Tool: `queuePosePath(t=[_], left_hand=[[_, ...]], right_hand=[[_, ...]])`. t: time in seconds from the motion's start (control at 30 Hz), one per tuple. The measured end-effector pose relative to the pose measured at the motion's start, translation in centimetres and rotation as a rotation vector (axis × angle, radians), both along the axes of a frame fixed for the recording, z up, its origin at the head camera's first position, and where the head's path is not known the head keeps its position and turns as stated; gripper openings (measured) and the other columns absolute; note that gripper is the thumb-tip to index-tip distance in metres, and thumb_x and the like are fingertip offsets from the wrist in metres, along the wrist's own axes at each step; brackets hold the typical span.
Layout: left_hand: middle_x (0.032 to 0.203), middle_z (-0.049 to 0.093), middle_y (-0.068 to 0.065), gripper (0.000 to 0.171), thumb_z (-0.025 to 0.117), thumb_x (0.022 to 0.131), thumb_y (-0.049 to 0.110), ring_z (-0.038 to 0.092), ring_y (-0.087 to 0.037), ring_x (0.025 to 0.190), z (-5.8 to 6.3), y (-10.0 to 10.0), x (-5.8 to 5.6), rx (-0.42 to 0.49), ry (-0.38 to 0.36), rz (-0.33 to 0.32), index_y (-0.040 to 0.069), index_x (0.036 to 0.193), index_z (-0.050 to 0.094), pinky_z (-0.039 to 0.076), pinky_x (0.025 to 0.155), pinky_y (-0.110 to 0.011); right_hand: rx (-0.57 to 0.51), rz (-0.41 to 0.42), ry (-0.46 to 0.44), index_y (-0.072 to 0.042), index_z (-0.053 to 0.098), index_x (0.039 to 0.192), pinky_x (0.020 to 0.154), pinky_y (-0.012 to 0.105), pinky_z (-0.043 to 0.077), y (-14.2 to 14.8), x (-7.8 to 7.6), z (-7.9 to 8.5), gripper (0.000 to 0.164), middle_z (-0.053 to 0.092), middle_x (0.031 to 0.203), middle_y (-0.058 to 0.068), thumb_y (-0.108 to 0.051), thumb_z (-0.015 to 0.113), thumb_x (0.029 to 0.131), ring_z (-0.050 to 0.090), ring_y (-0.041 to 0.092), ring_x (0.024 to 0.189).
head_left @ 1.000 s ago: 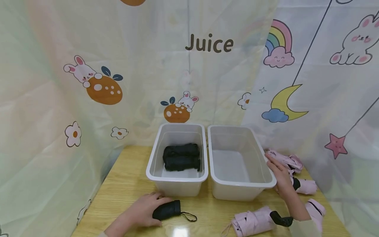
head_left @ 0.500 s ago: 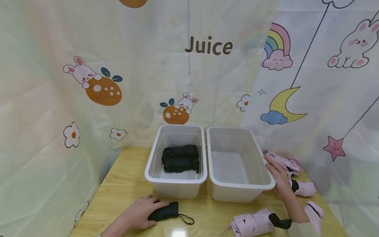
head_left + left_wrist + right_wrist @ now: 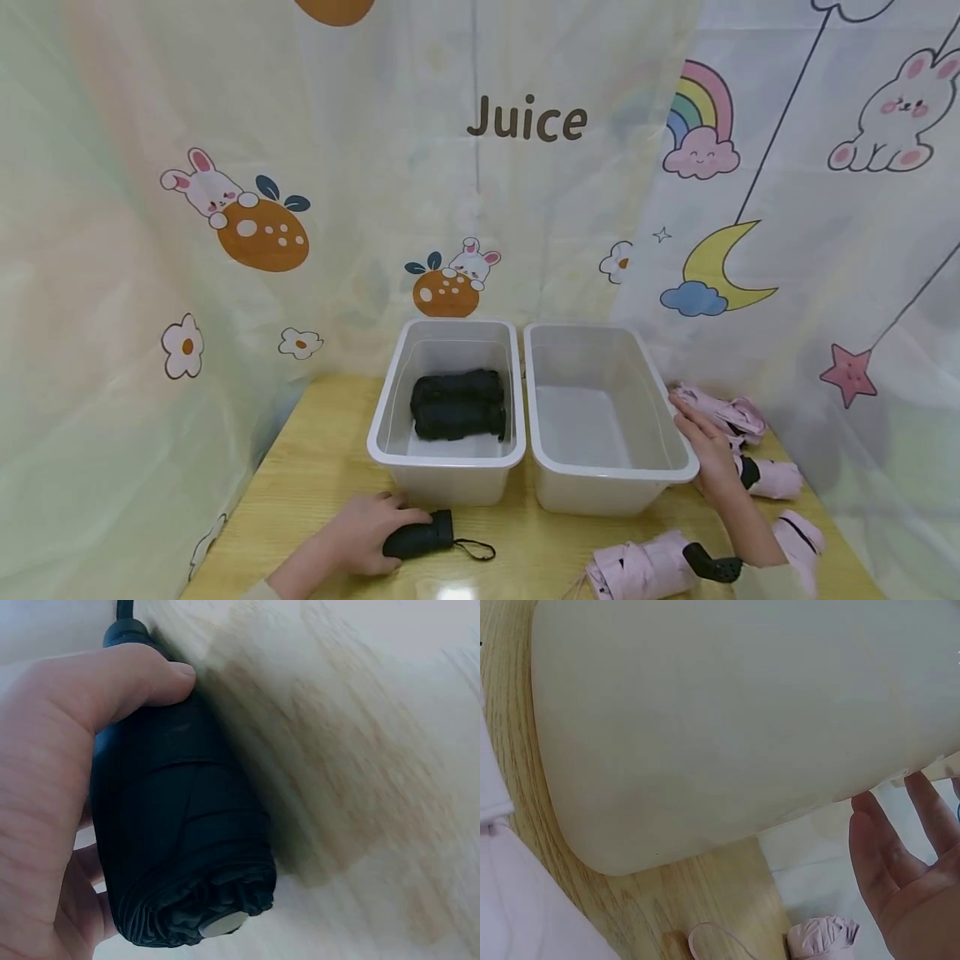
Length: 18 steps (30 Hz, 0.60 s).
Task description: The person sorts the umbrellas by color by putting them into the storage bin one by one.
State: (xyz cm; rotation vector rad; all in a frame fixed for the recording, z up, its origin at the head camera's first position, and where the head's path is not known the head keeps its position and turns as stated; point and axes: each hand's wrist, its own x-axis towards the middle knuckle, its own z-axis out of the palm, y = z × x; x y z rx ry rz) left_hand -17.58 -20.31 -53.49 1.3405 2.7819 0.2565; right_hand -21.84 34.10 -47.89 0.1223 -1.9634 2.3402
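Note:
On the table, close to the front of the left bin, my left hand (image 3: 367,533) grips a folded black umbrella (image 3: 420,538) that lies on its side. Its thumb crosses the top of the black umbrella (image 3: 180,795) in the left wrist view, and its fingers pass behind the far side. A cord loop trails from the umbrella's right end. My right hand (image 3: 712,458) rests with extended fingers against the outer right side of the right bin (image 3: 611,492). In the right wrist view, fingertips (image 3: 864,802) meet the bin's wall.
Two black folded umbrellas (image 3: 457,417) lie inside the left white bin (image 3: 446,483); the right bin holds nothing visible. Pink folded umbrellas lie right of the bins: one in front (image 3: 645,567), others behind my right forearm (image 3: 776,479). A printed curtain (image 3: 360,167) hangs behind the table.
Both hands keep their holds: the left on the black umbrella, the right against the bin. The head view has tilted slightly.

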Motion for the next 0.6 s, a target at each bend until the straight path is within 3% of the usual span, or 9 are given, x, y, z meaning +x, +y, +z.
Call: queuePosePath(t=[0.1, 0.2, 0.6], left_hand=[[0.114, 0.058, 0.001, 0.065, 0.080, 0.072, 0.035, 0.056, -0.013, 0.091, 0.4, 0.3, 0.7, 0.004, -0.016, 0.006, 0.036, 0.132, 0.055, 0.048, 0.067, -0.032], [0.113, 0.058, 0.002, 0.066, 0.081, 0.071, 0.034, 0.054, -0.013, 0.090, 1.6, 0.5, 1.0, 0.003, -0.018, 0.011, 0.036, 0.131, 0.054, 0.048, 0.069, -0.032], [0.093, 0.051, 0.007, 0.069, 0.085, 0.066, 0.036, 0.047, -0.009, 0.078, 10.2, 2.7, 3.5, 0.040, 0.154, -0.085, 0.036, 0.129, 0.056, 0.038, 0.054, -0.021]], right_hand=[[-0.010, 0.006, 0.007, -0.017, 0.039, 0.150, 0.081, 0.025, 0.051, 0.1, 0.3, -0.2, 0.049, 0.044, 0.141, -0.012, -0.021, 0.051, 0.102, 0.057, 0.002, 0.109], [-0.022, 0.015, 0.028, -0.015, 0.039, 0.150, 0.082, 0.026, 0.051, 0.0, 0.0, -0.2, 0.049, 0.047, 0.139, -0.012, -0.020, 0.050, 0.102, 0.058, 0.004, 0.110], [-0.046, -0.016, -0.016, -0.017, 0.042, 0.148, 0.077, 0.026, 0.053, 0.0, 0.1, -0.1, 0.048, 0.052, 0.129, -0.016, -0.021, 0.053, 0.101, 0.060, 0.005, 0.103]])
